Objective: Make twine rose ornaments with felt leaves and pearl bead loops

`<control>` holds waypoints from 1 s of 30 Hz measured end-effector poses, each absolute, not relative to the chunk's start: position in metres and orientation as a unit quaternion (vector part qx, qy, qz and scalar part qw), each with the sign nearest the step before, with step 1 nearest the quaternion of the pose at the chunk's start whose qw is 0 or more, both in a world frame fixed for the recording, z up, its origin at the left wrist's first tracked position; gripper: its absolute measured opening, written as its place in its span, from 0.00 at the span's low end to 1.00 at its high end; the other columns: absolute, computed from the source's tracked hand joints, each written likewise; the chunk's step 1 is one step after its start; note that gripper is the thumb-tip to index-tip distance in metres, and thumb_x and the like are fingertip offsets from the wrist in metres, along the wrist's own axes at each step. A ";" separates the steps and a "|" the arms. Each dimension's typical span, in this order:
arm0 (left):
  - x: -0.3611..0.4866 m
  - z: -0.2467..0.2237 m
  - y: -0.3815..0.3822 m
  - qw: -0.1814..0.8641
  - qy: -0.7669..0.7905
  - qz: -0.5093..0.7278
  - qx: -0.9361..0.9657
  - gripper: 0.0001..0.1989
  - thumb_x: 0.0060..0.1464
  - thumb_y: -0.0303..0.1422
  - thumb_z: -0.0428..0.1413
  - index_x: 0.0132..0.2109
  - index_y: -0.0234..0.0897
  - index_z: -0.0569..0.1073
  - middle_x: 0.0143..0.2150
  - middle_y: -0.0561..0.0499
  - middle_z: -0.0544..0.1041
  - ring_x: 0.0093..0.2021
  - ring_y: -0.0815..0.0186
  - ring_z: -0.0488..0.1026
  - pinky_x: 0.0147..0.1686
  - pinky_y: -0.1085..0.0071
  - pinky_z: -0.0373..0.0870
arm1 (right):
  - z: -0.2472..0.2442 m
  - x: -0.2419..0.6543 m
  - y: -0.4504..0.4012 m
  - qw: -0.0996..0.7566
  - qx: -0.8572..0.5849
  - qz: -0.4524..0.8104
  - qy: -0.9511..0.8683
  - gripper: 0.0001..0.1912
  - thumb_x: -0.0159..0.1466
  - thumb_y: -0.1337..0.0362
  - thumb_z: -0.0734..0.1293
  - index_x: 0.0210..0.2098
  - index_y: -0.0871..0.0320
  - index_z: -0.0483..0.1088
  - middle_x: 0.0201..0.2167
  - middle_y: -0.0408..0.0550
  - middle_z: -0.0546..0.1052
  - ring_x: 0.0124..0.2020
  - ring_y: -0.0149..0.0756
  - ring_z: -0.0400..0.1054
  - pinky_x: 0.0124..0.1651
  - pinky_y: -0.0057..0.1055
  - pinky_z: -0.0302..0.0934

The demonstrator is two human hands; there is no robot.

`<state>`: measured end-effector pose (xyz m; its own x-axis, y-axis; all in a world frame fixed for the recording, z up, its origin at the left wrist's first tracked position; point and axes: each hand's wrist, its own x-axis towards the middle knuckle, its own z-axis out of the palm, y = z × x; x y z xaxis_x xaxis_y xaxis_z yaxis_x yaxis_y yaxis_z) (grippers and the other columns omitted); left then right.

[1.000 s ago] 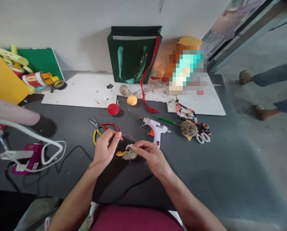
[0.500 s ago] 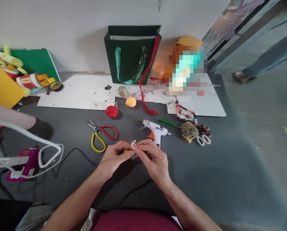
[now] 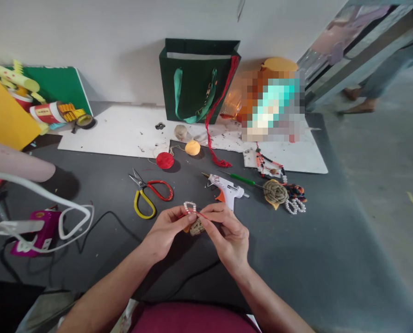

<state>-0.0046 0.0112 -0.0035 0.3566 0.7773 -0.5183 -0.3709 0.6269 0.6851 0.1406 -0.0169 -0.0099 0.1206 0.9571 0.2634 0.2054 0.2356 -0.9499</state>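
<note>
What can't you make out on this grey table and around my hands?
All in the head view:
Beige textile flower: partly covered by the left hand.
Thin red cord: ends untraceable between the hands.
White plastic glue gun: handle's lower end hidden behind the right hand.
Lettering on the dark green paper bag: too small.
Item beside it: pixelated.
Flat yellow sheet: cut off by the left edge.

Dark grey worktop [image 3: 289, 259] beneath fingers [image 3: 223, 215]. Pale wall [image 3: 98, 41] beyond fingers, shadows soft. Grey floor [image 3: 383, 162] right of fingers, past worktop's edge.
</note>
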 end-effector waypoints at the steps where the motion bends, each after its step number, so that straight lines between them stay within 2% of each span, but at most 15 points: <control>1: -0.005 -0.003 0.011 0.791 0.432 0.367 0.231 0.14 0.40 0.38 0.69 0.28 0.33 0.76 0.25 0.54 0.73 0.27 0.73 0.66 0.31 0.74 0.63 | -0.009 0.141 -0.017 0.546 -0.509 0.320 -0.584 0.08 0.61 0.70 0.68 0.35 0.51 0.76 0.33 0.46 0.76 0.35 0.37 0.70 0.38 0.36 0.66; 5: -0.007 -0.002 0.010 0.793 0.428 0.345 0.263 0.16 0.38 0.39 0.69 0.30 0.33 0.74 0.27 0.54 0.72 0.27 0.73 0.66 0.31 0.74 0.63 | -0.006 0.141 -0.017 0.547 -0.496 0.266 -0.620 0.10 0.60 0.72 0.68 0.36 0.50 0.76 0.30 0.46 0.76 0.34 0.38 0.69 0.38 0.38 0.66; 9: -0.010 -0.001 0.011 0.765 0.455 0.325 0.320 0.18 0.40 0.43 0.67 0.31 0.33 0.73 0.26 0.54 0.70 0.26 0.73 0.64 0.29 0.74 0.62 | -0.011 0.142 -0.014 0.547 -0.506 0.336 -0.576 0.05 0.61 0.68 0.68 0.32 0.52 0.76 0.28 0.45 0.76 0.31 0.36 0.70 0.35 0.36 0.66; 13: -0.015 0.002 0.013 0.700 0.473 0.340 0.414 0.14 0.48 0.41 0.63 0.32 0.34 0.73 0.27 0.54 0.69 0.27 0.72 0.64 0.29 0.74 0.61 | -0.016 0.143 -0.012 0.531 -0.513 0.384 -0.554 0.03 0.61 0.67 0.69 0.32 0.53 0.75 0.28 0.45 0.76 0.31 0.35 0.70 0.35 0.33 0.66; 18: -0.016 0.004 0.013 0.628 0.495 0.344 0.492 0.09 0.52 0.37 0.59 0.34 0.34 0.75 0.30 0.52 0.73 0.31 0.69 0.68 0.32 0.73 0.66 | -0.017 0.143 -0.011 0.500 -0.543 0.329 -0.589 0.04 0.60 0.68 0.69 0.32 0.53 0.75 0.28 0.45 0.77 0.31 0.35 0.71 0.37 0.33 0.66; 25: -0.008 -0.004 0.012 0.689 0.497 0.372 0.375 0.14 0.45 0.40 0.64 0.35 0.33 0.77 0.30 0.50 0.76 0.29 0.69 0.70 0.31 0.72 0.67 | -0.020 0.141 -0.011 0.481 -0.577 0.317 -0.580 0.02 0.61 0.66 0.68 0.31 0.53 0.74 0.28 0.44 0.77 0.30 0.36 0.72 0.35 0.32 0.67; 30: -0.006 -0.011 0.010 0.723 0.476 0.410 0.288 0.16 0.41 0.39 0.68 0.36 0.34 0.79 0.32 0.49 0.78 0.31 0.69 0.72 0.34 0.71 0.69 | -0.017 0.141 -0.013 0.498 -0.548 0.260 -0.620 0.05 0.62 0.69 0.66 0.33 0.52 0.73 0.29 0.45 0.77 0.32 0.37 0.71 0.39 0.34 0.66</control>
